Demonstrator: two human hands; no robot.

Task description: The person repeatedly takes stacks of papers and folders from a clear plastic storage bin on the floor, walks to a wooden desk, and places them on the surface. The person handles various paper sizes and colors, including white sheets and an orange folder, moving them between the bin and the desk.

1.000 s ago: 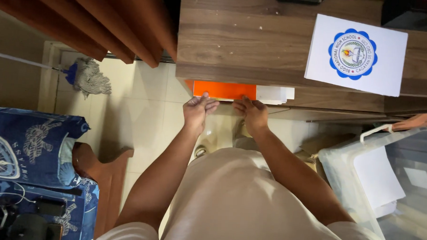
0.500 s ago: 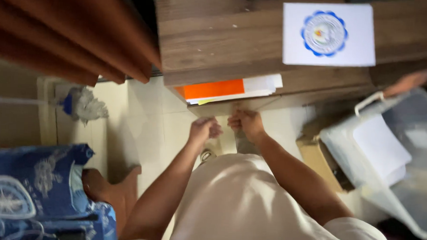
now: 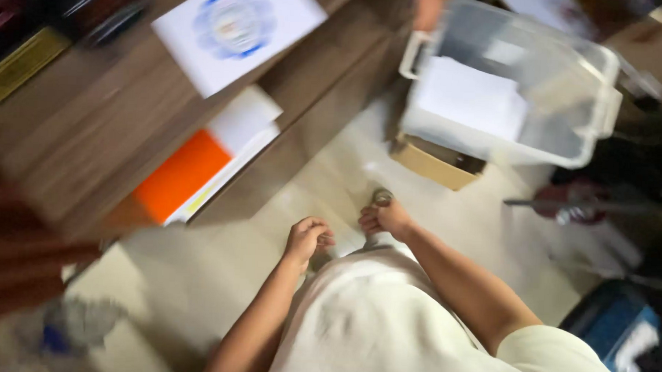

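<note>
Both hands sit curled just above the lap: the left hand point(image 3: 307, 239) in a loose fist, the right hand point(image 3: 386, 217) closed round a small roundish grey thing point(image 3: 382, 198), too blurred to identify. It looks light and rigid, best pinched at its rim. Forearms are bent inward, well short of the wooden shelf point(image 3: 91, 126).

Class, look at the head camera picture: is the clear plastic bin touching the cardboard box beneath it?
Touching. The head view shows the clear plastic bin sitting directly on the cardboard box, with no gap between the bin's bottom edge and the box top.
</note>
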